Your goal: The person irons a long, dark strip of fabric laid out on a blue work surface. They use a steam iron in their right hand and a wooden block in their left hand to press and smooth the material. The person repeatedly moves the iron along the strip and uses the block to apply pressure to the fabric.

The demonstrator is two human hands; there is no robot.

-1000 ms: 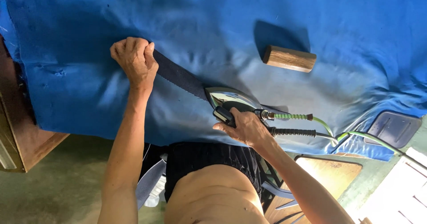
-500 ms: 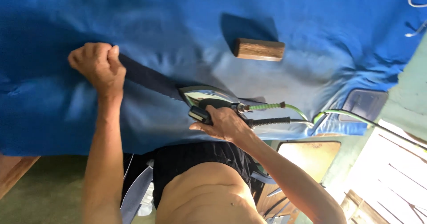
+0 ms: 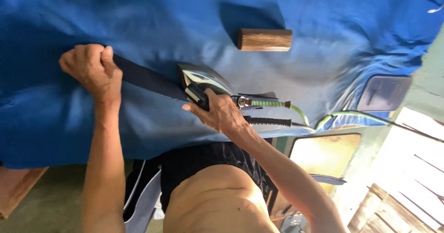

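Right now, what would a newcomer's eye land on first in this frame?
The blue cloth covers nearly the whole work surface. At its middle the right hand grips a shiny steam iron resting on a dark fabric strip, whose far end the left hand holds in a fist. A wooden block lies alone on the cloth beyond the iron.

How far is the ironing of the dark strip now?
Done: the short part of the strip behind the iron looks passed. In hand: the right hand holds the iron on the strip, the left hand grips its end. Left: the stretch between iron and left hand.
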